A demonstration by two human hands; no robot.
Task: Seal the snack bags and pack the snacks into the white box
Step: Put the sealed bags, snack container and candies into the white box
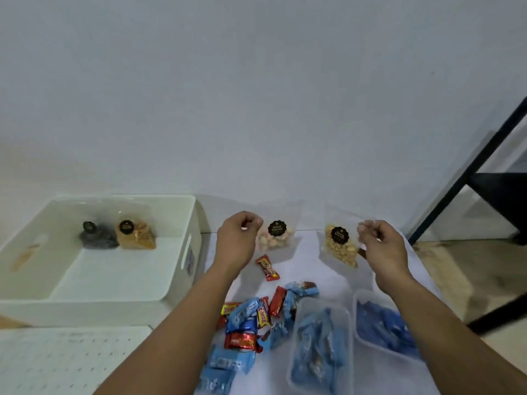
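Note:
My left hand (238, 238) is curled with its fingertips pinched at the left edge of a clear bag of pink and white snacks (278, 240), which stands upright near the wall. My right hand (382, 243) pinches the right edge of a clear bag of yellow nuts (339, 246), which is tilted. Both bags carry a round black label. The white box (176, 280) stands at the left. Inside it, at the back, lie a dark snack bag (97, 236) and an orange snack bag (137, 235).
Several wrapped candies (251, 315) in blue, red and yellow lie loose between my forearms. Two clear plastic tubs (319, 346) (385, 326) of blue wrapped snacks stand at the lower right. A black metal frame (467, 178) rises at the right edge.

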